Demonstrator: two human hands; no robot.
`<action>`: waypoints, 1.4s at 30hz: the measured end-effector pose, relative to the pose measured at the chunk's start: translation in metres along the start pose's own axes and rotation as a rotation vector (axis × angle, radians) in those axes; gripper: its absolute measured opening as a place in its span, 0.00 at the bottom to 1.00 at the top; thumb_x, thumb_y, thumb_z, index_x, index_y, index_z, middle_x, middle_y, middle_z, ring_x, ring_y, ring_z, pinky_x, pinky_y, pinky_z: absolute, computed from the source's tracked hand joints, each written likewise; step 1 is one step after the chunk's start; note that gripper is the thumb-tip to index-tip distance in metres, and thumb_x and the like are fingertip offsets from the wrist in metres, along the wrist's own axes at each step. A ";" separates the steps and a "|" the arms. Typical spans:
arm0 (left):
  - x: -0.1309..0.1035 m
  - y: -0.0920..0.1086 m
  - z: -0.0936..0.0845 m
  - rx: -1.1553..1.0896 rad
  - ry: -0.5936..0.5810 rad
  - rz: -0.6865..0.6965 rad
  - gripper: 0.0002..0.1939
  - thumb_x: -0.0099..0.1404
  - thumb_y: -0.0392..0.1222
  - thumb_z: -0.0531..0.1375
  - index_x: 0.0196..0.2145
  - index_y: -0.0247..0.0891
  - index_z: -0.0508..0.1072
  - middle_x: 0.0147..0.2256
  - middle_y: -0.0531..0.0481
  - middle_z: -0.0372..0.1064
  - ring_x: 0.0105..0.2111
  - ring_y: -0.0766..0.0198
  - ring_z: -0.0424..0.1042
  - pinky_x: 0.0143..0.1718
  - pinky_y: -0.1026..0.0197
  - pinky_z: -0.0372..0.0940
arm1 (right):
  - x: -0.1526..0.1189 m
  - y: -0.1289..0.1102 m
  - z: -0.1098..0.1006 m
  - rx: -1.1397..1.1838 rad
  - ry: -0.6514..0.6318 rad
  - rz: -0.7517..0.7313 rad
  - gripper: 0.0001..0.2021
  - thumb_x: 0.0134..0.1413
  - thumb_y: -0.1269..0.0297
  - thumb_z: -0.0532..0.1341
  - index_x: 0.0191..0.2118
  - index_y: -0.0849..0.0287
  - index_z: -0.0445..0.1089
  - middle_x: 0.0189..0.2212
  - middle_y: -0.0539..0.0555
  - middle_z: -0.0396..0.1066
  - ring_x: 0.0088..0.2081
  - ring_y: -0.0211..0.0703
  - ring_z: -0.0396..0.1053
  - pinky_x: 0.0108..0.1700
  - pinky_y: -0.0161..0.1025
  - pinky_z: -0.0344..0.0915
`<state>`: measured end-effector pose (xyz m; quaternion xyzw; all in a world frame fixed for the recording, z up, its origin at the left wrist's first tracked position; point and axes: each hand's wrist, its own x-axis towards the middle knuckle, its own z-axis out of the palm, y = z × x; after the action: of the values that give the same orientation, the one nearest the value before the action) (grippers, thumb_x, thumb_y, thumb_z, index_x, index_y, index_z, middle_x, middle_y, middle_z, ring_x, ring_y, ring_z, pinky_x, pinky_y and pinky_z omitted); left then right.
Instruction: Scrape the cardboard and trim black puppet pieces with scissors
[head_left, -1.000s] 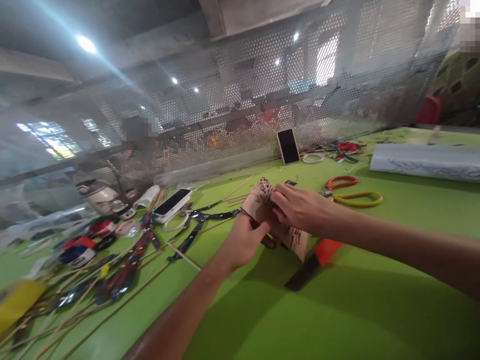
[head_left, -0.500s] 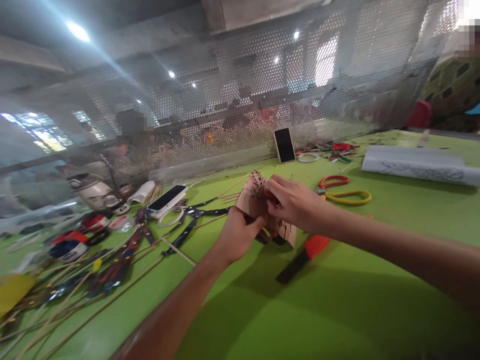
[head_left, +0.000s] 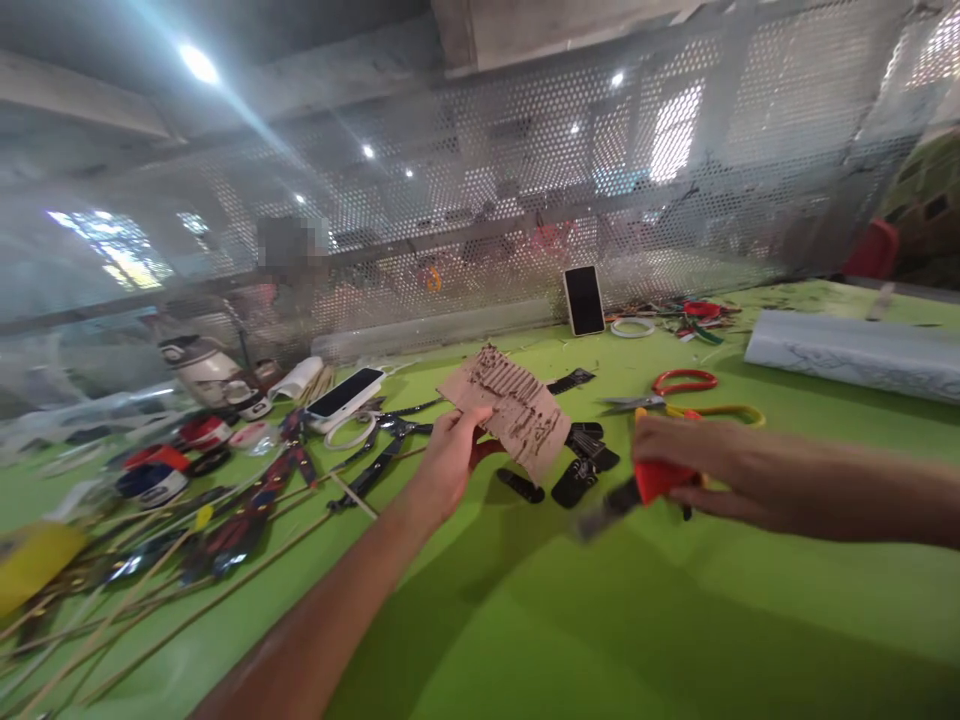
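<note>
My left hand [head_left: 450, 460] grips a piece of cardboard [head_left: 517, 415] by its lower left edge, thumb on top. The cardboard is tilted above the table, its torn surface showing brown ridges. On the right, my right hand [head_left: 690, 465] is closed around a red-handled knife [head_left: 656, 478]. Its dark, flat blade points down to the left and is blurred. Several black cut-out pieces [head_left: 577, 480] lie between the two hands. Scissors [head_left: 652, 402] with one red and one yellow handle lie just behind my right hand, which partly covers the yellow loop.
Thin wooden sticks [head_left: 180, 610] and rolls of tape [head_left: 154, 480] crowd the left of the green table. A white phone [head_left: 345, 395] lies near black strips; a dark-screened device [head_left: 584, 300] leans at the back. A paper roll [head_left: 855, 350] lies right, before a perforated metal screen [head_left: 465, 220].
My right hand has let go of the cardboard, moved right and picked up the red-handled knife from the table. The cardboard now lies flatter in my left hand, uncovering the black pieces.
</note>
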<state>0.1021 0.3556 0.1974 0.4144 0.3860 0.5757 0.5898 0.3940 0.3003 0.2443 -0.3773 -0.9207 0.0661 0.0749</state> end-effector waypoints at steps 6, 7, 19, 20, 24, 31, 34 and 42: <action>-0.005 -0.008 0.009 -0.089 -0.065 -0.014 0.05 0.58 0.36 0.63 0.33 0.32 0.72 0.39 0.42 0.75 0.41 0.57 0.74 0.45 0.51 0.71 | 0.057 -0.005 -0.007 -0.192 0.157 0.286 0.05 0.56 0.66 0.55 0.38 0.60 0.62 0.31 0.56 0.71 0.29 0.43 0.67 0.32 0.39 0.60; -0.008 -0.007 0.012 -0.103 -0.092 -0.011 0.06 0.58 0.35 0.64 0.35 0.32 0.73 0.40 0.42 0.75 0.42 0.57 0.74 0.46 0.52 0.71 | 0.067 -0.009 0.000 -0.273 0.185 0.284 0.05 0.55 0.67 0.55 0.38 0.61 0.62 0.32 0.57 0.71 0.31 0.44 0.67 0.32 0.39 0.59; -0.034 0.001 0.032 -0.125 -0.176 -0.056 0.22 0.56 0.31 0.64 0.49 0.38 0.72 0.45 0.46 0.75 0.47 0.57 0.73 0.51 0.55 0.68 | 0.097 -0.029 0.024 -0.488 0.316 0.398 0.09 0.54 0.77 0.51 0.35 0.65 0.68 0.34 0.62 0.72 0.37 0.50 0.70 0.31 0.39 0.56; -0.034 -0.001 0.032 -0.117 -0.162 -0.061 0.21 0.57 0.32 0.64 0.49 0.39 0.72 0.45 0.46 0.75 0.46 0.58 0.73 0.51 0.55 0.68 | 0.097 -0.031 0.024 -0.492 0.314 0.401 0.09 0.55 0.77 0.51 0.35 0.64 0.68 0.34 0.62 0.73 0.37 0.50 0.70 0.31 0.39 0.56; -0.034 -0.007 0.033 -0.109 -0.117 -0.047 0.20 0.58 0.32 0.63 0.49 0.40 0.71 0.46 0.48 0.75 0.46 0.59 0.74 0.51 0.55 0.68 | 0.100 -0.033 0.029 -0.494 0.293 0.431 0.10 0.57 0.75 0.50 0.35 0.63 0.68 0.31 0.60 0.74 0.33 0.48 0.71 0.28 0.38 0.53; -0.033 -0.004 0.039 -0.237 -0.150 -0.016 0.22 0.62 0.28 0.59 0.52 0.42 0.67 0.49 0.49 0.73 0.50 0.59 0.71 0.52 0.57 0.68 | 0.112 -0.021 0.031 -0.513 0.287 0.412 0.11 0.61 0.75 0.48 0.39 0.63 0.66 0.33 0.61 0.75 0.36 0.50 0.73 0.30 0.39 0.54; -0.034 0.001 0.040 -0.282 -0.161 -0.057 0.21 0.64 0.29 0.56 0.54 0.41 0.66 0.49 0.48 0.72 0.51 0.60 0.71 0.52 0.57 0.68 | 0.116 -0.019 0.029 -0.512 0.287 0.422 0.10 0.61 0.74 0.48 0.40 0.63 0.66 0.34 0.61 0.75 0.37 0.51 0.73 0.30 0.39 0.54; -0.031 -0.006 0.037 -0.286 -0.204 -0.050 0.22 0.64 0.29 0.55 0.55 0.41 0.64 0.48 0.47 0.73 0.51 0.59 0.71 0.51 0.57 0.70 | 0.115 -0.010 0.029 -0.494 0.246 0.462 0.11 0.60 0.73 0.49 0.40 0.63 0.68 0.33 0.62 0.76 0.35 0.50 0.74 0.29 0.37 0.53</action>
<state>0.1378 0.3234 0.2048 0.3729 0.2484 0.5648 0.6930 0.3005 0.3720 0.2274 -0.5874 -0.7832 -0.1893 0.0749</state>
